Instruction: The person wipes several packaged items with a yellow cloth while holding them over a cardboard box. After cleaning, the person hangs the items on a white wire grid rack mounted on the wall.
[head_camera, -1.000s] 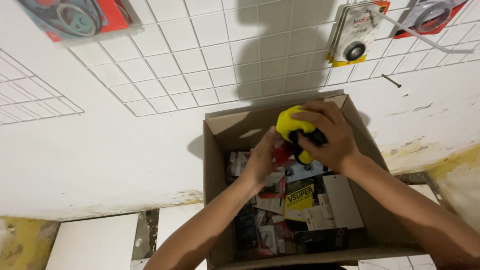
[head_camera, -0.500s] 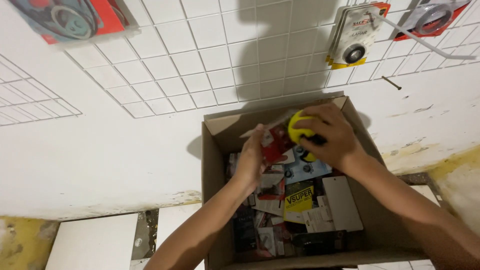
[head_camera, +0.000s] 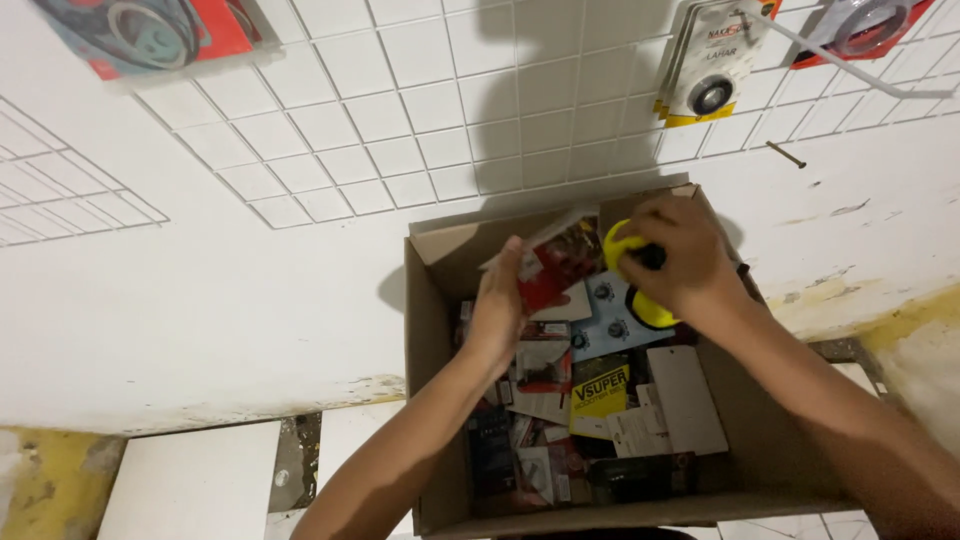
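Observation:
An open cardboard box (head_camera: 432, 330) stands on the floor against a white wall, filled with several small packaged parts. My left hand (head_camera: 497, 310) holds up a flat red and clear packet (head_camera: 556, 262) over the box's far left side. My right hand (head_camera: 678, 262) grips a yellow and black rounded object (head_camera: 640, 290) just to the right of the packet, above the box's far end. A blue card with round parts (head_camera: 612, 320) and a yellow and black label (head_camera: 600, 392) lie among the contents below.
Packaged parts hang on the tiled wall: a red pack (head_camera: 140, 35) at top left, a yellow-edged blister pack (head_camera: 708, 70) and a red one on a metal hook (head_camera: 860, 25) at top right. A wire grid (head_camera: 50, 200) is at left. A nail (head_camera: 785, 153) sticks from the wall.
My left hand has lifted the red packet out of the box and raised it. My right hand with the yellow object has shifted slightly right.

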